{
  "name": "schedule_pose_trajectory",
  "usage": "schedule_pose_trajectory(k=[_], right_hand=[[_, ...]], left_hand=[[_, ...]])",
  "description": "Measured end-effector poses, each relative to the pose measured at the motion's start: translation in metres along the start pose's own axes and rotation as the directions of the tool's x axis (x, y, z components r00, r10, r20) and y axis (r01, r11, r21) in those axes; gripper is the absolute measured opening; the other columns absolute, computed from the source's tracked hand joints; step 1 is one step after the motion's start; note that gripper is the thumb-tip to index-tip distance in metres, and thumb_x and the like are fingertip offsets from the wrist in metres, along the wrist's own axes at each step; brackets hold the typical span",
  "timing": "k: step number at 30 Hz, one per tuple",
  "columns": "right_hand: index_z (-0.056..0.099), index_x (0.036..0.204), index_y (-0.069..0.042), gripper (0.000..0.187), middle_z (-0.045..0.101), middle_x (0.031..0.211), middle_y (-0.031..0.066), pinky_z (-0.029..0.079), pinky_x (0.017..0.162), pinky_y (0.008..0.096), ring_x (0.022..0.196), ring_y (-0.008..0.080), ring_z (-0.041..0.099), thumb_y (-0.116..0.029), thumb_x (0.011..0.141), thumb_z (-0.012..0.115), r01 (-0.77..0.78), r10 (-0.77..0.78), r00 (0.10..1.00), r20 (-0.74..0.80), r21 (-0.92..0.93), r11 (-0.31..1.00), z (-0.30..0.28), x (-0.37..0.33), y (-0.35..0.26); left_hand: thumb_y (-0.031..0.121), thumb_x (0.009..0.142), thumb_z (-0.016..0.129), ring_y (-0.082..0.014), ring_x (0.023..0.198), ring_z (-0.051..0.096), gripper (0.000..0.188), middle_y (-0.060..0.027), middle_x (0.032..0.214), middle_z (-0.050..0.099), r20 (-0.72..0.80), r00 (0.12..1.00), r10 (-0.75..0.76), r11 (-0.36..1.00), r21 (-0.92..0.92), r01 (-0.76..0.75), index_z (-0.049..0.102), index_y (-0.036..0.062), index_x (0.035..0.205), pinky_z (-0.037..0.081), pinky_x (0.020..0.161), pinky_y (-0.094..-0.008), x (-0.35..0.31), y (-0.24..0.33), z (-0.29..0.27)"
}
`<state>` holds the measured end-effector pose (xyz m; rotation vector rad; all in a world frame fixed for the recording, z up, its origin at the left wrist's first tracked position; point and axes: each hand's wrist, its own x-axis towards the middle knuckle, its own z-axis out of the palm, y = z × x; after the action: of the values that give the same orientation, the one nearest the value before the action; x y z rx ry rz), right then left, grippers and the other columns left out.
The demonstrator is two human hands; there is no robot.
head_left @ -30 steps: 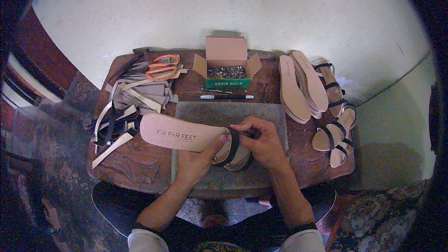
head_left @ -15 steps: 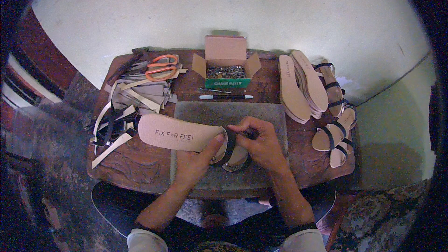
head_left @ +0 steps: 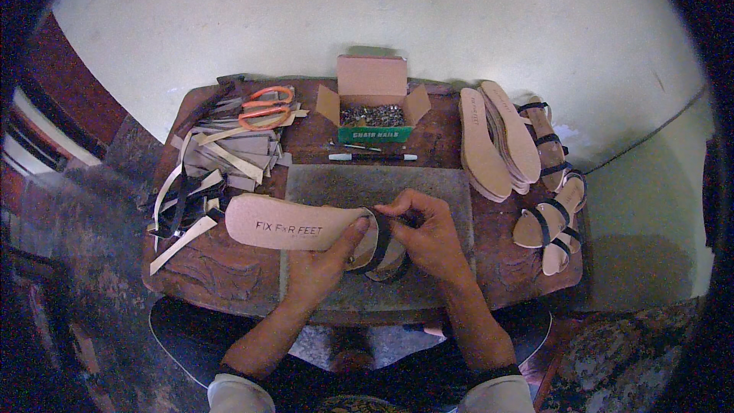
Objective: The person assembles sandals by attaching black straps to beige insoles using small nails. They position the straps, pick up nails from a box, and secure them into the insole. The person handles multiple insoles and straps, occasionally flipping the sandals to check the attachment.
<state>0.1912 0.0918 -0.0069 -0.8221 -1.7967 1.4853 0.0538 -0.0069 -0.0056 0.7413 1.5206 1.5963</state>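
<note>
A beige insole (head_left: 287, 223) lies across the middle of the view, its heel end to the left. My left hand (head_left: 325, 260) is closed around its middle, thumb on top. Near its right end a black strap (head_left: 382, 239) loops over the sole. My right hand (head_left: 422, 233) pinches the strap's far edge between thumb and fingers. Beneath and beside the strap, part of another strapped sandal sole (head_left: 388, 266) shows, partly covered by the hands. All this is held above a grey mat (head_left: 420, 180) on the table.
On the wooden table (head_left: 229, 279) stands an open box of nails (head_left: 372, 134), with a marker (head_left: 372, 157) before it. Orange-handled scissors (head_left: 265, 116) rest on cut strips (head_left: 241, 153) at left. Stacked insoles (head_left: 485, 153) and strapped sandals (head_left: 547, 222) lie at right.
Hardly anything differs. The insole and both hands have shifted very slightly, and the right hand keeps its pinch on the strap.
</note>
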Motion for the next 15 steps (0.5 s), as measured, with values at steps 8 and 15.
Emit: schedule_pose_trajectory(k=[8, 15], right_hand=[[0.065, 0.094, -0.002, 0.017, 0.066, 0.09, 0.0058, 0.048, 0.079, 0.0272, 0.087, 0.012, 0.06, 0.001, 0.077, 0.061, -0.042, 0.042, 0.999, 0.007, 0.001, 0.999, 0.0, 0.002, 0.0], [0.064, 0.1, -0.002, 0.021, 0.066, 0.095, 0.0054, 0.048, 0.083, 0.0275, 0.091, 0.0127, 0.061, -0.001, 0.079, 0.064, -0.149, 0.142, 0.988, 0.063, 0.123, 0.981, 0.0, 0.004, -0.008]], left_hand=[[0.014, 0.082, 0.071, -0.0152, 0.085, 0.065, 0.022, -0.0087, 0.094, 0.068, 0.015, 0.999, -0.05, 0.998, -0.024, 0.051, 0.065, 0.0008, 0.099, 0.052, 0.074, -0.0275, 0.002, 0.003, 0.001], [0.013, 0.082, 0.072, -0.0149, 0.085, 0.065, 0.021, -0.0078, 0.093, 0.068, -0.031, 0.998, -0.06, 0.998, -0.026, 0.06, 0.065, 0.0014, 0.098, 0.052, 0.075, -0.0272, 0.005, -0.001, 0.001]])
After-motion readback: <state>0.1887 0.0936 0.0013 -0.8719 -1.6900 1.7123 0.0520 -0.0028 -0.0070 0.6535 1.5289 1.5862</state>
